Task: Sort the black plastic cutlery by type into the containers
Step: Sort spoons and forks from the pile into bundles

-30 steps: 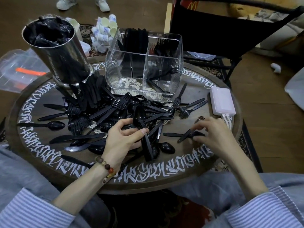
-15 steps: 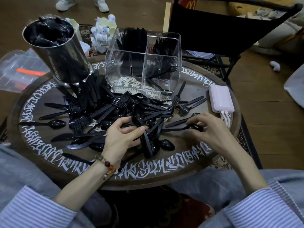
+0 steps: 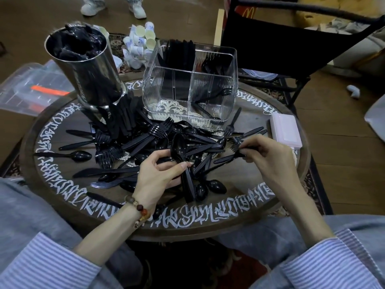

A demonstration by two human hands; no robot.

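A heap of black plastic cutlery (image 3: 145,142) lies across the middle of the round wooden table (image 3: 239,215). My left hand (image 3: 158,174) grips a stacked bundle of black spoons (image 3: 183,161), bowls pointing away from me. My right hand (image 3: 268,157) pinches a black fork (image 3: 233,156) by its neck at the pile's right edge. Behind the pile stands a clear divided container (image 3: 227,80) with knives at the back left, forks at the back right and a few pieces in the front right cell. A steel cylinder (image 3: 89,80) full of black pieces stands back left.
A pink power bank (image 3: 285,130) lies on the table's right edge. A black folding chair (image 3: 291,42) stands behind the table. Clear plastic bags (image 3: 25,86) and small paper cups (image 3: 137,46) sit on the floor at the back left. Someone's white shoes (image 3: 137,9) are at the top.
My right hand lifted from the table's right front and moved up toward the forks by the power bank, now pinching a fork. My left hand kept hold of the spoon bundle.
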